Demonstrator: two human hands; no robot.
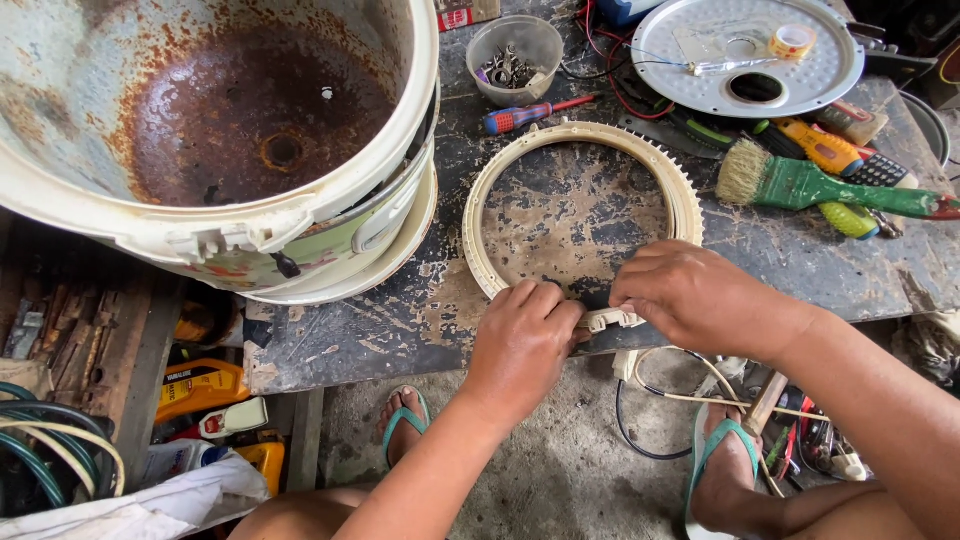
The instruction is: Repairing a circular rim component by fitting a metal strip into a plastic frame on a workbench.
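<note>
Both hands, left hand (522, 335) and right hand (690, 295), fingers pinching cream plastic ring's (575, 140) tab on bench (800, 260); best squeezed evenly, no twisting.

A small red and white box (455, 17) stands at the top edge, behind the pot. Below the table on the left lie a yellow bottle (200, 385) with a label and a white bottle (235, 417) with a red mark.
</note>
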